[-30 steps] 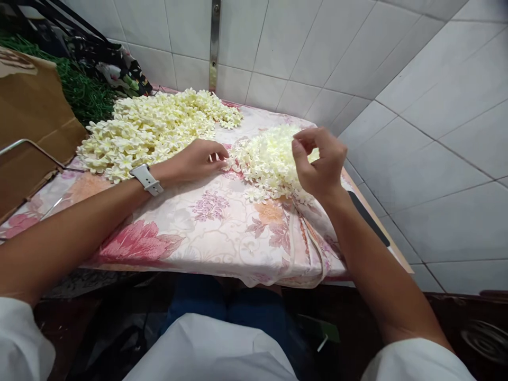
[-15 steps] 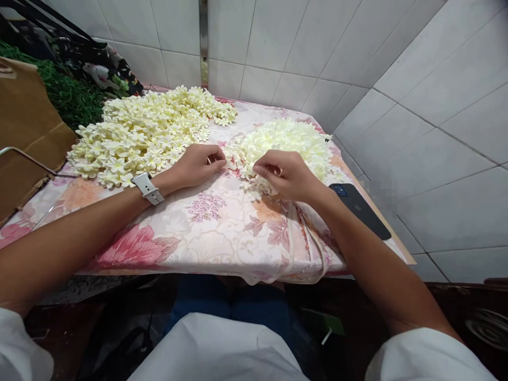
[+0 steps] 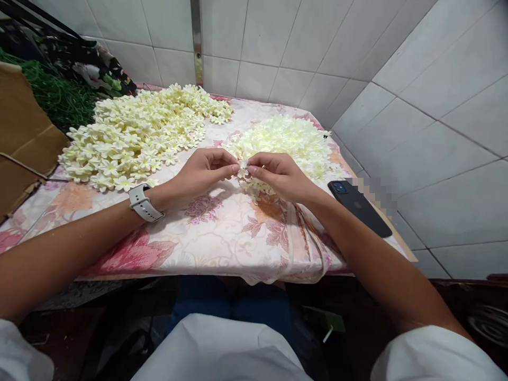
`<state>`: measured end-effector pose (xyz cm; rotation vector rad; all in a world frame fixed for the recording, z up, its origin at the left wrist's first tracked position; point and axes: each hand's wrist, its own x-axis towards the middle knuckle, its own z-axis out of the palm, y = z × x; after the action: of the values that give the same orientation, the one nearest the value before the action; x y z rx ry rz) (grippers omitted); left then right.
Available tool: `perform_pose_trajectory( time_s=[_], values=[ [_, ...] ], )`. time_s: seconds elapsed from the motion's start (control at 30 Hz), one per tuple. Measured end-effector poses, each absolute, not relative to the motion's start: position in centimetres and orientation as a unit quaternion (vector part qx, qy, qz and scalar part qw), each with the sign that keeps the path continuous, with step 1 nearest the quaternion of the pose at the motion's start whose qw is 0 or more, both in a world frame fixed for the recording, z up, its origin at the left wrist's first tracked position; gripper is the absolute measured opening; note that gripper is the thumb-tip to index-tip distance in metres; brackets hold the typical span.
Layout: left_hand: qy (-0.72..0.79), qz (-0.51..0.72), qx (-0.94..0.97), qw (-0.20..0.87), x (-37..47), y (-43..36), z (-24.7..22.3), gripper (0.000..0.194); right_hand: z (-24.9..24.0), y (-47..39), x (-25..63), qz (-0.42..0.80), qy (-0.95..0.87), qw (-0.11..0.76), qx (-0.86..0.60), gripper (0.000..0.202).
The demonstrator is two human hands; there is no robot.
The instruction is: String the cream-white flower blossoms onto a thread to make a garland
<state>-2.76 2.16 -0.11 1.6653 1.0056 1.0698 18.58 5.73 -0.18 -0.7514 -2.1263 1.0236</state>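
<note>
Head view: fingers [image 3: 220,154] of the left hand [image 3: 204,173] and right hand [image 3: 286,179] pinch what looks like a small flower [image 3: 243,168] in front of the paler pile [image 3: 288,135] on the worktop [image 3: 222,238], two-handed handling whose next move likely calls for steadiness.

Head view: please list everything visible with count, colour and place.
larger flower heap: one, cream, left
smaller flower heap: one, whitish, right
flower: one, white, centre
tablecloth: one, pink-white, middle
phone: one, black, right
cardboard: one, brown, left
strands: many, green, left
bag: one, black floral, back left
tiles: many, white, back, right
strip: one, silver, back
watch: one, white, left wrist
shirt: one, white, bottom
trousers: one, blue, bottom
left hand: one, at flower
right hand: one, at flower
</note>
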Motion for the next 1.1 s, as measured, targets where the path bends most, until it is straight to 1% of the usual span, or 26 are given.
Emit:
perform_pose_trajectory(
  time_s=[0.13, 0.27, 0.33, 0.4, 0.47, 0.5, 0.53, 0.57, 0.67, 0.7, 0.73, 0.8, 0.87, 0.97, 1.1],
  values=[
    [0.411, 0.437, 0.65, 0.466, -2.8, 2.3, -0.2, 0.03, 0.1, 5.7, 18.7, 0.44, -0.792, 0.32, -0.277, 0.037],
    [0.431, 0.442, 0.643, 0.453, -2.8, 2.3, -0.2, 0.025, -0.1, 5.8, 18.7, 0.409, -0.802, 0.319, -0.298, 0.029],
    [0.441, 0.444, 0.645, 0.438, -2.9, 2.4, -0.3, 0.021, -0.2, 6.1, 18.8, 0.332, -0.811, 0.345, -0.337, 0.026],
    [0.454, 0.448, 0.658, 0.4, -3.1, 2.6, -0.4, 0.019, -0.1, 6.6, 19.4, 0.205, -0.81, 0.388, -0.388, 0.024],
    [0.469, 0.429, 0.687, 0.351, -3.3, 2.8, -0.6, 0.02, 0.5, 7.1, 20.3, 0.088, -0.799, 0.418, -0.423, 0.027],
    [0.477, 0.407, 0.708, 0.325, -3.4, 2.9, -0.6, 0.022, 1.0, 7.2, 20.9, 0.059, -0.799, 0.416, -0.43, 0.029],
    [0.48, 0.379, 0.734, 0.296, -3.5, 2.9, -0.7, 0.026, 1.5, 7.3, 21.5, 0.056, -0.809, 0.397, -0.43, 0.029],
    [0.477, 0.344, 0.765, 0.263, -3.6, 2.9, -0.8, 0.031, 2.0, 7.3, 22.0, 0.074, -0.83, 0.351, -0.428, 0.03],
    [0.43, 0.221, 0.86, 0.16, -3.8, 2.8, -1.3, 0.045, 2.9, 7.1, 23.1, 0.181, -0.897, 0.1, -0.39, 0.035],
    [0.414, 0.181, 0.882, 0.135, -3.8, 2.8, -1.5, 0.048, 2.9, 7.1, 23.3, 0.191, -0.902, 0.056, -0.383, 0.033],
    [0.405, 0.148, 0.895, 0.118, -3.9, 2.9, -1.7, 0.049, 2.9, 7.1, 23.4, 0.189, -0.905, 0.04, -0.379, 0.029],
    [0.408, 0.115, 0.901, 0.097, -4.1, 3.0, -2.1, 0.052, 2.5, 7.4, 23.5, 0.168, -0.906, 0.075, -0.381, 0.024],
    [0.422, 0.113, 0.895, 0.086, -4.3, 3.1, -2.3, 0.054, 2.0, 7.8, 23.5, 0.155, -0.898, 0.146, -0.384, 0.019],
    [0.431, 0.118, 0.89, 0.088, -4.4, 3.2, -2.3, 0.053, 1.7, 8.3, 23.7, 0.14, -0.878, 0.233, -0.394, 0.024],
    [0.426, 0.143, 0.89, 0.081, -4.3, 2.9, -1.9, 0.045, 1.4, 8.8, 23.7, 0.072, -0.867, 0.298, -0.394, 0.027]
  ],
)
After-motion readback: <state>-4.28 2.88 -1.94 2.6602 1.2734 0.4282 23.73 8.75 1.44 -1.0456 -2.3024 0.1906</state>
